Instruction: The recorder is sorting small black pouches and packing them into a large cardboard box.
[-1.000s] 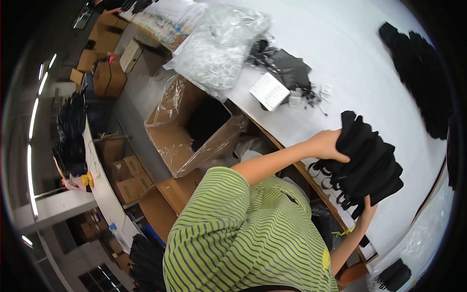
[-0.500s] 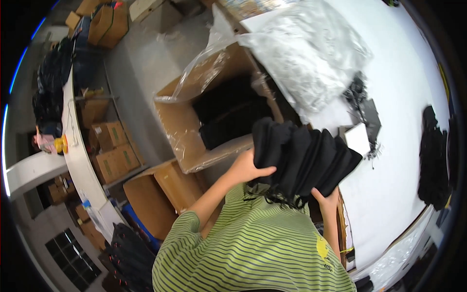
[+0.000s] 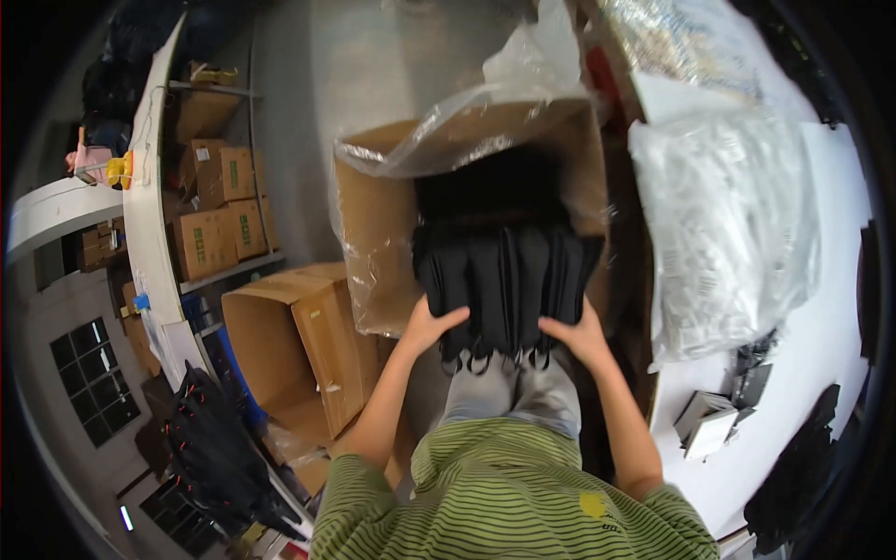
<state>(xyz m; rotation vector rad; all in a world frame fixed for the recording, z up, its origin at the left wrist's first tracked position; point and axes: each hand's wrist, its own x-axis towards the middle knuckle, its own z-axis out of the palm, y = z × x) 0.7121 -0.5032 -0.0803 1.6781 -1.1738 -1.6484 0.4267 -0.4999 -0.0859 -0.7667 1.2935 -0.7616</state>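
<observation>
Between my two hands is a bundle of black folded fabric pieces [image 3: 504, 285], standing side by side with small loops hanging from their near edge. My left hand [image 3: 431, 327] clasps the bundle's left end, thumb on the near face. At the other end my right hand [image 3: 581, 334] presses in the same way. The bundle is over the near side of an open cardboard box [image 3: 378, 224] with a clear plastic liner [image 3: 537, 56]. Deeper in that box lie more black pieces [image 3: 495, 182]; the bundle hides the box's near rim.
To the right, a white table [image 3: 686, 397] holds a big clear plastic bag [image 3: 728, 243] and small white and grey cards [image 3: 711, 425]. A second open carton [image 3: 331, 350] stands at the left. Beyond it, a shelf carries closed cartons [image 3: 205, 238]. Black items [image 3: 219, 457] hang at lower left.
Both hands have carried the black bundle leftward from beside the table to the lined box. My view and body have turned toward the box, and the bundle is now level.
</observation>
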